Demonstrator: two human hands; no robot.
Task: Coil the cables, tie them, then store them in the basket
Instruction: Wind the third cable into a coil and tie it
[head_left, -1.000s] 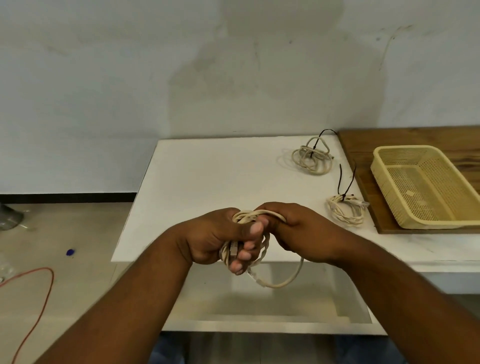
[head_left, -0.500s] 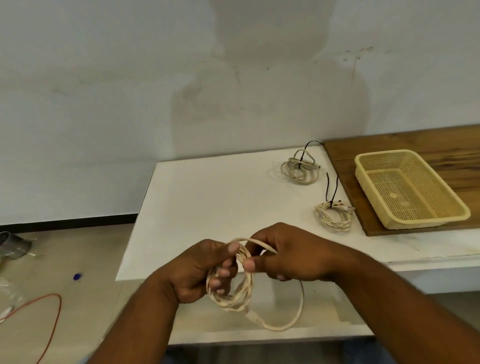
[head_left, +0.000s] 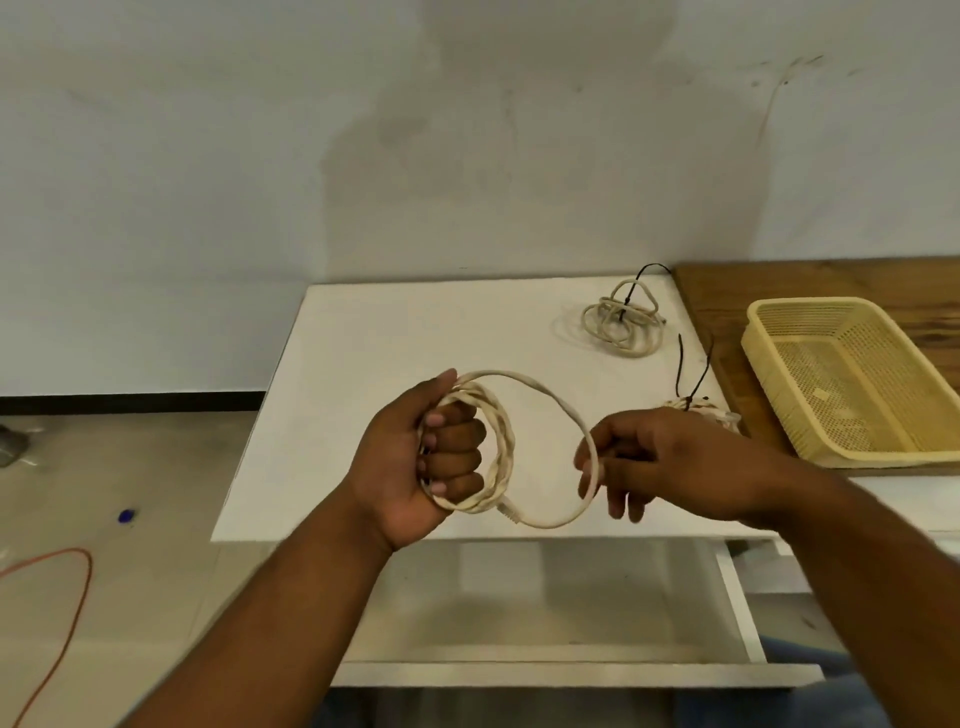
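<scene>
My left hand (head_left: 415, 462) is closed around a coiled cream cable (head_left: 498, 457) held above the white table's (head_left: 415, 332) front edge. One wide loop of that cable arcs to the right, and my right hand (head_left: 670, 462) pinches it at its right side. A tied cream coil (head_left: 623, 325) with a black tie lies at the table's far right. A second tied coil (head_left: 711, 408) shows just behind my right hand, partly hidden. The yellow plastic basket (head_left: 779, 322) sits on a wooden top at the right, with nothing in it.
The wooden top (head_left: 810, 280) adjoins the white table on the right. An orange cord (head_left: 67, 597) and a small blue object (head_left: 124, 516) lie on the floor at the left. A wall stands behind the table.
My hands have risen and moved apart. The right hand has drawn one loop of the cable out to the right, while the left keeps its grip on the coil.
</scene>
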